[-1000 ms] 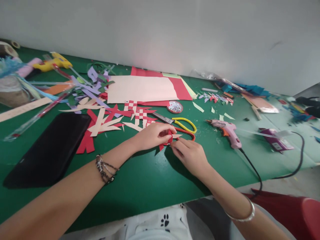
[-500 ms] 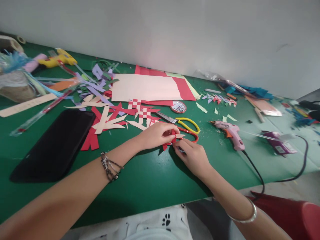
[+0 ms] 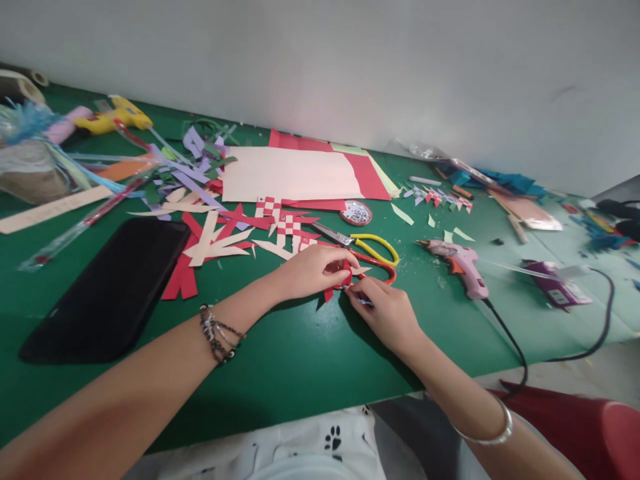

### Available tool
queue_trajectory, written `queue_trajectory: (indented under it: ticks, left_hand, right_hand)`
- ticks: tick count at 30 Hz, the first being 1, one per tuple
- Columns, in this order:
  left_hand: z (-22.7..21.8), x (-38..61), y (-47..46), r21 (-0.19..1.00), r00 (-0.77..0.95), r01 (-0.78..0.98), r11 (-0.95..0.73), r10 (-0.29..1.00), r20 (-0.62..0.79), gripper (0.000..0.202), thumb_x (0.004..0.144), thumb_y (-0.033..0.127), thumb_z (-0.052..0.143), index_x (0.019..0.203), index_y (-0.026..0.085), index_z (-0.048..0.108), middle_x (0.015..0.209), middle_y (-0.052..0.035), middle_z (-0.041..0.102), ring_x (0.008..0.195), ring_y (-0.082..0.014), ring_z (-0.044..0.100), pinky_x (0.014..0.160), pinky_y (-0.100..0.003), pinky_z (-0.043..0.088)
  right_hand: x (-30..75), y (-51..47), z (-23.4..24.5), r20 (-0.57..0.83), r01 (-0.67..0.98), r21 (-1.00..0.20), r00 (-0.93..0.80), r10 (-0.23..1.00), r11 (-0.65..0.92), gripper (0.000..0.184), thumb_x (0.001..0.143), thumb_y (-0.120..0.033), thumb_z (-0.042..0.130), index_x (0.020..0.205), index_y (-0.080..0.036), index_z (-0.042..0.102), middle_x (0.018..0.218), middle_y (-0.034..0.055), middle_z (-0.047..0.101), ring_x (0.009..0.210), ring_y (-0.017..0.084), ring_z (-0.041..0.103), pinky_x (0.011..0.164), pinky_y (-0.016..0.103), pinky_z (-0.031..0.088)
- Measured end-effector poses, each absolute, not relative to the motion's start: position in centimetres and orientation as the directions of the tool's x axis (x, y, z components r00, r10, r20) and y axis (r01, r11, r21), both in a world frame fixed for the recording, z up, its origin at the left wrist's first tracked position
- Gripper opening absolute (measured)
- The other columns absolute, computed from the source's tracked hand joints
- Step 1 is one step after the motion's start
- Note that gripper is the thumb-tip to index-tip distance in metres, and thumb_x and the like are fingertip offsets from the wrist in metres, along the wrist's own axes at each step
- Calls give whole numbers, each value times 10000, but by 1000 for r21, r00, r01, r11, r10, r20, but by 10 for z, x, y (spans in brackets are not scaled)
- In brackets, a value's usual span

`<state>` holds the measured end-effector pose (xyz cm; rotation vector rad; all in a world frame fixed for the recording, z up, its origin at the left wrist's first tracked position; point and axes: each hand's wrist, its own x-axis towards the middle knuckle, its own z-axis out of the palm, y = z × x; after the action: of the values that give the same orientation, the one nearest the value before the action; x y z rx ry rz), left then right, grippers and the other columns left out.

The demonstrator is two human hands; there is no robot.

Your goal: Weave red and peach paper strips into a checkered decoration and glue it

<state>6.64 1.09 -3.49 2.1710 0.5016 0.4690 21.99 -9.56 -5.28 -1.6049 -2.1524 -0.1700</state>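
Note:
My left hand (image 3: 320, 270) is closed on a small red and cream paper weaving (image 3: 329, 295), most of it covered by the fingers. Close against it, my right hand (image 3: 385, 307) has its thumb and forefinger pinched at the edge of the same piece; a small shiny bit shows under its palm, too small to name. Just beyond both hands lie scissors (image 3: 373, 248) with one yellow and one red handle. Behind the left hand are woven red and cream checkered pieces (image 3: 289, 225). A round dish of googly eyes (image 3: 357, 213) stands past the scissors.
A black tablet-like slab (image 3: 107, 293) lies at left beside red and cream paper strips (image 3: 203, 240). Cream paper (image 3: 290, 175) is stacked behind. To the right are a pink glue gun (image 3: 460, 263) with its cord and a purple box (image 3: 556, 285). A yellow glue gun (image 3: 117, 117) lies at back left.
The view has shifted very slightly. Both hands stay on the paper piece, with only a tiny movement of the right fingers.

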Motion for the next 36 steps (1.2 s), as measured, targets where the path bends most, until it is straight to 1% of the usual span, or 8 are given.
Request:
queue_trajectory:
  ticks: [8, 12, 17, 21, 23, 26, 31, 36]
  left_hand:
    - [-36, 66, 11, 792, 850, 187, -581, 500, 166, 220, 801, 226, 478, 963, 184, 621, 686, 10, 596, 540, -89, 463, 530, -203, 344]
    - [-36, 66, 12, 794, 852, 193, -577, 500, 157, 219, 802, 236, 482, 965, 187, 620, 687, 7, 599, 563, -96, 480, 546, -208, 355]
    - [-36, 65, 11, 806, 853, 194, -559, 503, 143, 209, 801, 247, 486, 955, 187, 615, 649, 19, 582, 548, -93, 473, 556, -212, 366]
    - [-35, 65, 10, 816, 848, 197, -543, 512, 136, 219, 814, 269, 470, 963, 184, 605, 708, 0, 616, 606, -111, 528, 574, -219, 386]
    - [-35, 65, 10, 817, 844, 205, -538, 520, 130, 223, 816, 266, 468, 974, 183, 602, 726, -7, 628, 630, -119, 549, 581, -221, 395]
    - [-34, 65, 10, 823, 847, 204, -530, 517, 123, 224, 819, 263, 468, 978, 179, 601, 738, -12, 640, 646, -123, 563, 599, -224, 407]
    - [-35, 65, 11, 827, 851, 208, -523, 514, 111, 222, 809, 241, 473, 983, 177, 596, 742, -11, 643, 654, -126, 572, 608, -223, 408]
    - [-33, 64, 9, 813, 846, 233, -533, 523, 100, 238, 801, 213, 472, 1000, 180, 598, 703, 0, 632, 629, -121, 564, 583, -217, 397]
  right_hand:
    - [222, -95, -56, 351, 937, -205, -201, 914, 284, 180, 869, -253, 445, 715, -187, 511, 636, -6, 571, 525, 98, 514, 491, 184, 331]
    - [222, -95, -55, 329, 940, -199, -201, 923, 276, 173, 866, -233, 436, 722, -185, 519, 630, -4, 571, 503, 98, 503, 481, 187, 323]
    - [221, -95, -49, 315, 947, -119, -249, 916, 299, 160, 864, -211, 439, 740, -168, 532, 652, 13, 592, 507, 103, 520, 456, 193, 299]
    - [223, -93, -43, 276, 945, 1, -313, 909, 326, 161, 867, -194, 426, 766, -167, 548, 668, 23, 613, 500, 106, 525, 443, 205, 271]
    - [224, -92, -40, 244, 943, 29, -329, 912, 332, 171, 871, -192, 419, 759, -169, 547, 674, 29, 620, 500, 104, 530, 440, 208, 259]
    - [224, -90, -35, 198, 943, 9, -326, 924, 331, 154, 873, -201, 425, 773, -174, 538, 706, 33, 631, 510, 103, 540, 435, 207, 246]
    - [225, -84, -28, 101, 957, -53, -280, 955, 286, 27, 810, -199, 525, 794, -183, 511, 688, 10, 623, 499, 113, 535, 428, 210, 232]
    - [227, -79, -26, 56, 960, -166, -221, 974, 227, 124, 750, -195, 574, 829, -193, 477, 648, -22, 584, 506, 114, 517, 446, 204, 249]
